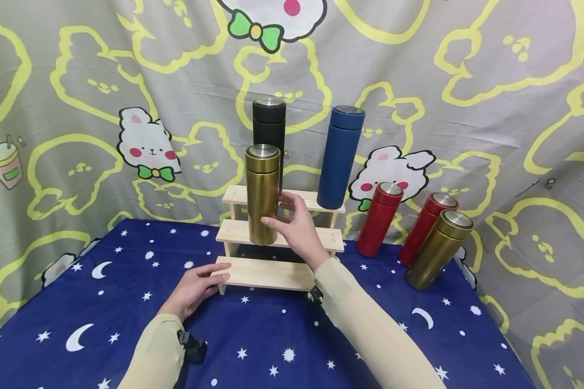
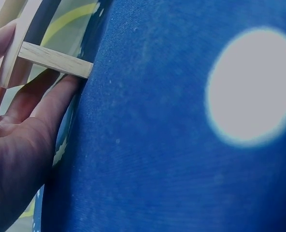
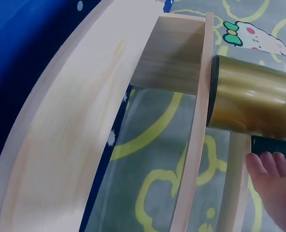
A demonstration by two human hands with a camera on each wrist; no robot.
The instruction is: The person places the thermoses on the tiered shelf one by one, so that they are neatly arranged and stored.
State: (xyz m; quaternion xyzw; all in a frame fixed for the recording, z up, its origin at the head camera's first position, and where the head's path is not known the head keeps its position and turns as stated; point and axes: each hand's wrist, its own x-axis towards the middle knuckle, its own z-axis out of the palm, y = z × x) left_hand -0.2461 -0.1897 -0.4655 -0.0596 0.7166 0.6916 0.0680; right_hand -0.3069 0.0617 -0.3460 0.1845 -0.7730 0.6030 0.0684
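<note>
A gold thermos flask (image 1: 263, 200) stands upright on the middle step of a three-step wooden rack (image 1: 267, 272). My right hand (image 1: 299, 229) is at its right side, thumb in front and fingers spread beside it. The right wrist view shows a gap between these fingers (image 3: 268, 166) and the gold flask (image 3: 254, 99). With thumb on top and other fingers beneath, my left hand (image 1: 194, 289) grips the left end of the bottom step. Behind the gold flask, a black flask (image 1: 269, 116) stands on the top step, partly hidden. A blue flask (image 1: 340, 156) occupies that step's right end.
Right of the rack, two red flasks (image 1: 379, 219) (image 1: 428, 227) and another gold flask (image 1: 439, 249) stand on the blue star-and-moon tablecloth (image 1: 253, 346). A grey curtain (image 1: 199, 108) with yellow outlines hangs close behind the rack.
</note>
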